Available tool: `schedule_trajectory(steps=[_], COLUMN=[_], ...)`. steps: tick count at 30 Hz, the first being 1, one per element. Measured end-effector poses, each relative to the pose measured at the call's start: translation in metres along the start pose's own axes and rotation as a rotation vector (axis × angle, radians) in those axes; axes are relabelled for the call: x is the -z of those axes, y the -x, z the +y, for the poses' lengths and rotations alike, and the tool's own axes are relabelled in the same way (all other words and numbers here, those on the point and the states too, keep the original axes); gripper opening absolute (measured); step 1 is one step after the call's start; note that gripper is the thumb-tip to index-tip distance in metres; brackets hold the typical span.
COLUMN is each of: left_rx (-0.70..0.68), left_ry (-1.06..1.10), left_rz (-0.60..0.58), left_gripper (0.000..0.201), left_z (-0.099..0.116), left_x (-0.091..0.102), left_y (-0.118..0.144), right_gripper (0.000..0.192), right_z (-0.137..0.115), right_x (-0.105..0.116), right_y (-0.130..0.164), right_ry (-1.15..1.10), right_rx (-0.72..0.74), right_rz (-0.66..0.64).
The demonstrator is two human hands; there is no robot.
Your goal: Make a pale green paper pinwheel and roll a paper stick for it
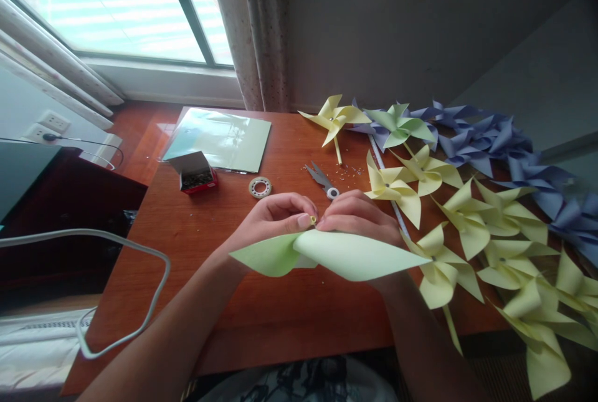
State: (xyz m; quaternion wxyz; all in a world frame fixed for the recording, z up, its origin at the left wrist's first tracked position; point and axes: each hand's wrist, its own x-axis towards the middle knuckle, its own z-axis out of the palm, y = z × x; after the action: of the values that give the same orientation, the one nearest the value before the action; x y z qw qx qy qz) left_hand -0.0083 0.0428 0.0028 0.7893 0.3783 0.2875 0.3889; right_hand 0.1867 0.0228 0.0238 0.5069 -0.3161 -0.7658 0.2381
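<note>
Mid-assembly, by the look of it — left hand (273, 218) and right hand (357, 218) both pinched shut on the hub of a pale green pinwheel (336, 255) just above the desk (261, 315); next likely fixing that hub, scissors (321, 179) just beyond the fingertips.

My left hand (273, 218) and right hand (357, 215) are bare: no gloves, rings or watch; both forearms unsleeved.
</note>
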Motion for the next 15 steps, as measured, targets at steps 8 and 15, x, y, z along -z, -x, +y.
schedule_trajectory(steps=[8, 15], left_rx=[0.007, -0.153], left_ry=[-0.022, -0.051], left_rz=[0.033, -0.091], left_gripper=[0.018, 0.008], left_z=[0.0018, 0.0046], left_x=[-0.0041, -0.0076], left_y=[0.0026, 0.0035], right_gripper=[0.013, 0.010], right_z=[-0.0008, -0.0019], right_x=[0.0054, 0.0067], right_y=[-0.0003, 0.0020], right_ry=[-0.032, -0.065], right_rx=[0.015, 0.049], right_rz=[-0.053, -0.081])
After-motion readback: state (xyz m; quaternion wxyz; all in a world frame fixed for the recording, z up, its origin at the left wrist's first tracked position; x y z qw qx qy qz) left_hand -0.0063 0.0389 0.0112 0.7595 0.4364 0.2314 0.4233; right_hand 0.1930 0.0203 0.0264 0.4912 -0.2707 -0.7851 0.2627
